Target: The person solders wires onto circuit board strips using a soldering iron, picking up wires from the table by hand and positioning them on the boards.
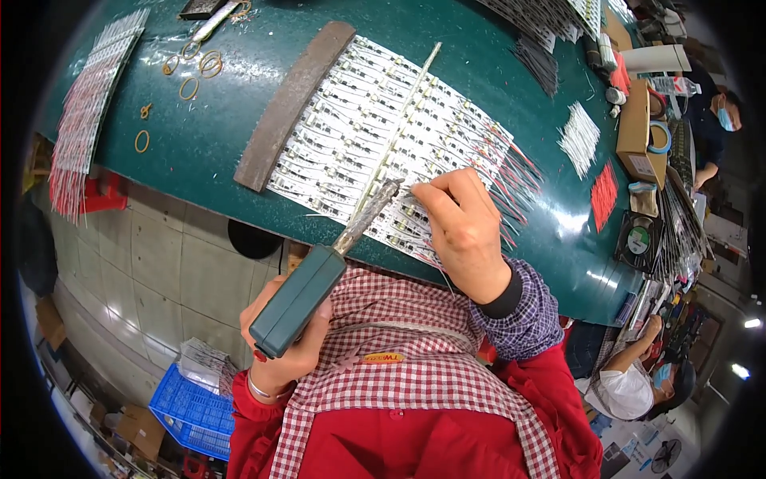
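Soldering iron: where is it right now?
Head view, centre: the soldering iron is gripped in the left hand, tip resting on the LED strips beside the right hand.

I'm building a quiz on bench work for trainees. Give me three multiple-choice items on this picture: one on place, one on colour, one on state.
1. Where does the long brown flat bar lie?
A. along the left edge of the white strip boards
B. on the floor
C. in the blue plastic crate

2. What colour is the soldering tool's handle?
A. yellow
B. teal green
C. white

3. What is the right hand doing?
A. hanging at the side
B. gripping the handle
C. pressing fingertips on the boards

Answers: 1 A, the bar borders the boards on the green table. 2 B, teal in the left hand. 3 C, fingers rest by the tool's tip.
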The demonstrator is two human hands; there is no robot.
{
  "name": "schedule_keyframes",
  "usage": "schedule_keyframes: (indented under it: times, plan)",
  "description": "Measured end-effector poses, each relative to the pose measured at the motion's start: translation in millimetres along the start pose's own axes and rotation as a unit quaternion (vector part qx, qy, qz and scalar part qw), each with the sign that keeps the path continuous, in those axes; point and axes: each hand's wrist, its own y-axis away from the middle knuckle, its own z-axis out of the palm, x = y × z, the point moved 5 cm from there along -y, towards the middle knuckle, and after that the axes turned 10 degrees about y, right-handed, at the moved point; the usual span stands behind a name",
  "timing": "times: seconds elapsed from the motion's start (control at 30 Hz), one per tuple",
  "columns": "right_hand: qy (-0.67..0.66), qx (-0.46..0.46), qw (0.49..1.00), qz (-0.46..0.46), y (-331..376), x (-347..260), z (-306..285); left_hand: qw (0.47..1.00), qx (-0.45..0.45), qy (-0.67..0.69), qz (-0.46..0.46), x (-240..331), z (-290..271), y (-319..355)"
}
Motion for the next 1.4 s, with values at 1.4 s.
schedule_keyframes:
  times: [1.4]
  plan:
    - [0.0,-0.036,0.999,-0.005,5.3,-11.5,-3.8,1.0,0.012,-0.005,-0.013,-2.5,-9.6,16.8]
